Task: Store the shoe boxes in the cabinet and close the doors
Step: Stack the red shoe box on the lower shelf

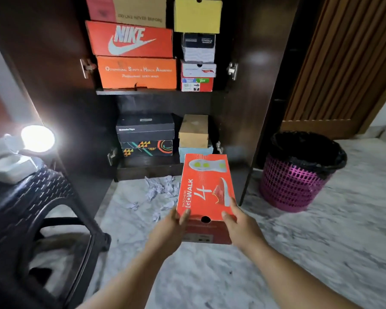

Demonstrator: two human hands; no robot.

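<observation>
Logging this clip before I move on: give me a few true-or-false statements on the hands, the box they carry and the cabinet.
1. Both hands, left and right, hold the red Skechers GOwalk box. True.
2. The cabinet doors are closed. False: they stand open.
3. The Nike box lies on the lower shelf. False: it is in the upper stack.
4. A pink bin with a black liner stands right of the cabinet. True.

Over on the right, a pink basket bin (pixel 292 186) lined with a black bag stands on the marble floor (pixel 321 253). Crumpled paper scraps (pixel 159 189) litter the floor. At left, a dark plastic chair (pixel 42 208) and a glaring lamp (pixel 38 138).
</observation>
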